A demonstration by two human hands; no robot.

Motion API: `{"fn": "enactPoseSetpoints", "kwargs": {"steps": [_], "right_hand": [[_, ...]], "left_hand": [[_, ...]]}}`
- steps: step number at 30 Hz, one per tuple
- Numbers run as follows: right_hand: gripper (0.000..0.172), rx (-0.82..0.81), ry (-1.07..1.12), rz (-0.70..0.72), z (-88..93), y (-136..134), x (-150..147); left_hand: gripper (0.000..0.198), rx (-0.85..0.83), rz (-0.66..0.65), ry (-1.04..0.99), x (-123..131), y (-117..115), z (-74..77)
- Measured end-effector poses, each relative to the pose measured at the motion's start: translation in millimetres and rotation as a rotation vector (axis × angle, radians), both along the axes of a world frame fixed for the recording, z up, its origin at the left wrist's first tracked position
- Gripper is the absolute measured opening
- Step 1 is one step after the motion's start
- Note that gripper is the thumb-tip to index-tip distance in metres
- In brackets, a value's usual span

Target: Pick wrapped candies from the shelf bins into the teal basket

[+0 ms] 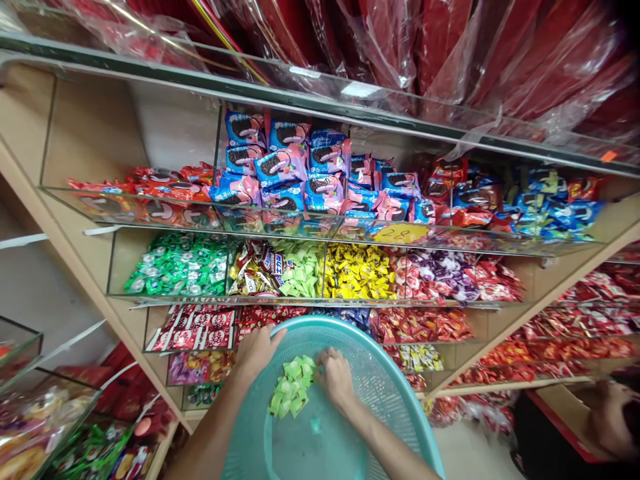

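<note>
Head view, looking down: a teal plastic basket (390, 393), round, with a smooth rim and a fine mesh wall, fills the lower middle. The left hand (257, 350) is clamped on the basket's far-left rim, thumb hooked inside. The right hand (336, 379) is down inside the basket, fingers curled at the right edge of the pale green sweets (291, 392); whether it's pinching one, I can't tell. Those sweets sit in a small heap on the basket's far side, little square wrappers, glossy and crinkled. One loose sweet (315, 425) lies apart, nearer the basket's middle.

The risk as I read it: the basket hangs from one grip at its rim, so a tilt could send the slick wrappers sliding across that smooth floor and over the edge. Just beyond the basket, glass bins (225, 298) on a sloping wooden shelf (75, 253) hold shelf sweets (300, 270) of the same green, and a knock from the rim could rattle those thin panes. Well right of the basket, another person's hand (607, 417) shows, partly blurred
</note>
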State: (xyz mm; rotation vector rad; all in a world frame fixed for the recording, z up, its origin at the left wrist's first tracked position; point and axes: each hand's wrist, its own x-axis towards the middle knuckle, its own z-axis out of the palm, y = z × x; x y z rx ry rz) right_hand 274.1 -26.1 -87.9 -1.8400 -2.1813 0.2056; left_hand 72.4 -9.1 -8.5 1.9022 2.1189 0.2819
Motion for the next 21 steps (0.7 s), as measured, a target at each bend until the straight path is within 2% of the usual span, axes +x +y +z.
{"fn": "enactPoseSetpoints", "kwargs": {"steps": [3, 5, 10, 13, 16, 21], "right_hand": [[0.016, 0.087, 0.025, 0.018, 15.9, -1.2, -1.8], [0.014, 0.177, 0.076, 0.055, 38.0, -0.3, -3.9], [0.01, 0.442, 0.183, 0.18, 124.3, 11.1, -17.7], [0.013, 0.519, 0.12, 0.193, 166.1, 29.3, -32.5], [0.015, 0.492, -0.014, 0.181, 184.9, 51.2, -48.2], [0.014, 0.431, -0.171, 0.217, 189.7, 67.1, -63.1]], "left_hand": [[0.059, 0.007, -0.005, -0.001, 0.9, -0.2, 2.7], [0.058, 0.011, -0.005, -0.004, 1.3, 0.1, 4.1], [0.059, 0.015, -0.003, -0.005, 0.3, 0.9, 3.8], [0.06, 0.013, -0.007, -0.005, 0.0, 0.6, 2.9], [0.06, 0.031, -0.012, -0.004, -0.4, 0.2, 1.7], [0.059, 0.036, 0.015, -0.003, -5.4, -0.6, -3.5]]}}
